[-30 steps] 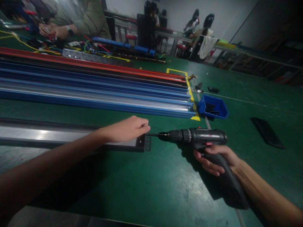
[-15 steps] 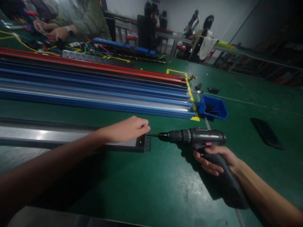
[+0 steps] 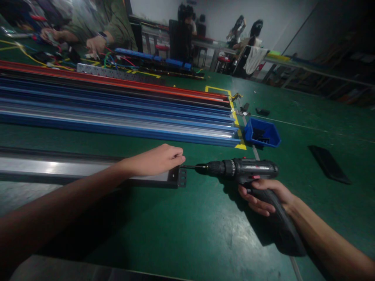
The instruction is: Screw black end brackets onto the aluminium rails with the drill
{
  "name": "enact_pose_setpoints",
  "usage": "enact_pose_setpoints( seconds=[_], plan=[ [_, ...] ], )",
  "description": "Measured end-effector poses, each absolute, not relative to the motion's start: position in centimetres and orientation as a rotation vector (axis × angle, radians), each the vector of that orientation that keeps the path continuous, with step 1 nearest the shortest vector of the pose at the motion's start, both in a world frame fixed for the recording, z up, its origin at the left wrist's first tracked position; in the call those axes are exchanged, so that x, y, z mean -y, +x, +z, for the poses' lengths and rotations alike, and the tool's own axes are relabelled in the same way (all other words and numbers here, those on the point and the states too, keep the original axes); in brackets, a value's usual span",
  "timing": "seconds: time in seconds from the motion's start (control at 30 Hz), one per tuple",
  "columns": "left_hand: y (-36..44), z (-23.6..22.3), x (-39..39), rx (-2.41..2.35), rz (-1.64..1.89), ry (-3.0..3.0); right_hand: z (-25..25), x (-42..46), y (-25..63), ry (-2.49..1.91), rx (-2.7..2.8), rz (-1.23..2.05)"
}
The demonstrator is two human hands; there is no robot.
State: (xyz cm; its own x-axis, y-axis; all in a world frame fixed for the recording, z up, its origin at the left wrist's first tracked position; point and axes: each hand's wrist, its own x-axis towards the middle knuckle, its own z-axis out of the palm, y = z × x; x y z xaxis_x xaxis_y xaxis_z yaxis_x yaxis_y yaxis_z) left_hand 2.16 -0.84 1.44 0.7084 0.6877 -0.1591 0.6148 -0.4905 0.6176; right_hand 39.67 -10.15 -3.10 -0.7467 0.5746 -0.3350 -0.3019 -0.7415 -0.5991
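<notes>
My right hand [image 3: 265, 197] is wrapped around the handle of a black cordless drill [image 3: 252, 168], which points left. Its long thin bit [image 3: 191, 167] reaches the end of a long dark-edged metal profile [image 3: 158, 182] with a silvery inside. A black end cap [image 3: 182, 178] with small square openings sits at that end. Over the profile, just behind the cap, lies my left hand [image 3: 159, 159], fingers curled down on its far edge. The fingertips are partly hidden, and so is the spot where the bit meets the end.
Blue profiles [image 3: 146, 127] and red ones [image 3: 131, 80] lie in rows beyond. A blue bin [image 3: 262, 132] with small black parts stands to their right, near a dark flat object [image 3: 329, 164]. Across the table, a co-worker's hand [image 3: 96, 45] is among wires.
The co-worker's hands have moved apart, one reaching down to the right toward the wires. My hands, the drill and the profile hold their positions, apart from a slight view shift.
</notes>
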Motion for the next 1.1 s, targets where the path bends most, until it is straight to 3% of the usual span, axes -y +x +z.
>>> enact_pose_setpoints(
  seconds=[1.1],
  plan=[
    [2.17, 1.18, 0.71, -0.989, 0.15, 2.246, -3.02, 10.53, 39.8, -0.768, 0.764, 2.403]
  ],
)
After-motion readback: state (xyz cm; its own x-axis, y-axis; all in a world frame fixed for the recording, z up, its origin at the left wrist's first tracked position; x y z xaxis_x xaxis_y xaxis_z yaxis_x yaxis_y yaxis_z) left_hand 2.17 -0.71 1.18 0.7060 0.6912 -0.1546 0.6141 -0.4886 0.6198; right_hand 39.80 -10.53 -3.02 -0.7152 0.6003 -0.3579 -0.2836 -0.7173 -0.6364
